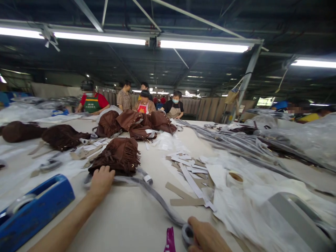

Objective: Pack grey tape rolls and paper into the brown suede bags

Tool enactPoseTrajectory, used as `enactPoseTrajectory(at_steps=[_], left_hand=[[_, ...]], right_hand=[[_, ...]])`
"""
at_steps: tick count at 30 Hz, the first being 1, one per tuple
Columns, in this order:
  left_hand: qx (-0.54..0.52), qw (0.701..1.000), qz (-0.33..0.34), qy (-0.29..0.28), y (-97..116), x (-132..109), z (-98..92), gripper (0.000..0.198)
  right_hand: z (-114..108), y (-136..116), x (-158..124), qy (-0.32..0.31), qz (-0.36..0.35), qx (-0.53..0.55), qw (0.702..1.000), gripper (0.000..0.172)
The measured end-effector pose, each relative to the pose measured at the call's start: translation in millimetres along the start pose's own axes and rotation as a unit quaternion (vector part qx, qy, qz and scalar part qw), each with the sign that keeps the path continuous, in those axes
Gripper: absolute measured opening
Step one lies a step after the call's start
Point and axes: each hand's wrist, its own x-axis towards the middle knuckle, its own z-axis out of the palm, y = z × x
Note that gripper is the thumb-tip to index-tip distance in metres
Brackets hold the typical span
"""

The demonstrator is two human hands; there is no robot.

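Observation:
My left hand reaches forward and rests on the near edge of a brown fringed suede bag; its fingers are tucked under the fringe, closed on the bag. A long grey wrapped strap runs from that bag across the table to my right hand at the bottom edge. That hand is closed round the strap's taped end. A purple tag lies just left of it.
A blue tape dispenser sits at the near left, a grey one at the near right. Paper strips, a tape roll, more brown bags and plastic wrap cover the table. Several people work at the far end.

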Motion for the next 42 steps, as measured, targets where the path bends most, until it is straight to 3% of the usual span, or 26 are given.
enactPoseTrajectory(at_steps=[2,5,8,10,12,16,19,24,28,31,34,36,40,42], left_hand=[[-0.023,0.999,0.044,0.013,21.9,-11.0,-10.7,0.052],[-0.137,0.964,0.224,0.044,80.2,-42.3,-29.6,0.070],[-0.211,0.888,0.404,0.051,139.4,-69.0,-38.6,0.060],[-0.216,0.866,0.449,0.048,166.5,-74.9,-34.9,0.041],[-0.203,0.867,0.452,0.043,180.8,-72.6,-27.1,0.022],[-0.176,0.881,0.439,0.015,183.7,-63.3,-21.9,0.012],[-0.177,0.901,0.394,-0.047,181.2,-63.1,-30.0,0.009],[-0.257,0.911,0.290,-0.139,185.0,-72.6,-34.9,0.010],[-0.342,0.909,0.190,-0.146,191.9,-83.1,-26.3,0.019],[-0.338,0.907,0.215,-0.127,195.9,-89.2,-20.1,0.039],[-0.290,0.908,0.284,-0.104,197.8,-91.4,-17.1,0.070],[-0.274,0.908,0.305,-0.090,198.5,-90.6,-16.4,0.064],[-0.259,0.917,0.294,-0.077,199.6,-86.3,-14.2,0.031],[-0.254,0.918,0.294,-0.074,199.4,-84.2,-12.2,0.026]], right_hand=[[-1.5,-3.0,-2.0,-0.014,0.012,-0.003,1.000,0.029],[-2.3,-7.0,-5.4,-0.007,0.007,0.000,1.000,0.031],[-2.2,-7.0,-9.8,0.014,-0.005,0.007,1.000,0.032],[-0.6,-4.2,-12.2,0.024,-0.009,0.016,1.000,0.029],[4.1,1.0,-13.5,0.035,-0.016,0.031,0.999,0.026],[25.4,15.1,-13.7,0.094,-0.031,0.057,0.993,0.046],[41.2,21.3,-13.4,0.129,-0.051,0.079,0.987,0.062],[39.1,4.5,-4.2,0.147,-0.018,0.082,0.986,0.062],[23.8,-18.9,11.6,0.163,0.014,0.088,0.983,0.052],[17.9,-22.1,19.2,0.181,0.011,0.124,0.975,0.041],[16.6,-13.9,22.8,0.186,-0.028,0.197,0.962,0.044],[17.0,-8.0,25.2,0.168,-0.039,0.264,0.949,0.054],[17.8,-0.2,25.2,0.118,-0.036,0.368,0.922,0.075],[14.8,5.7,18.9,0.091,-0.041,0.387,0.917,0.079]])
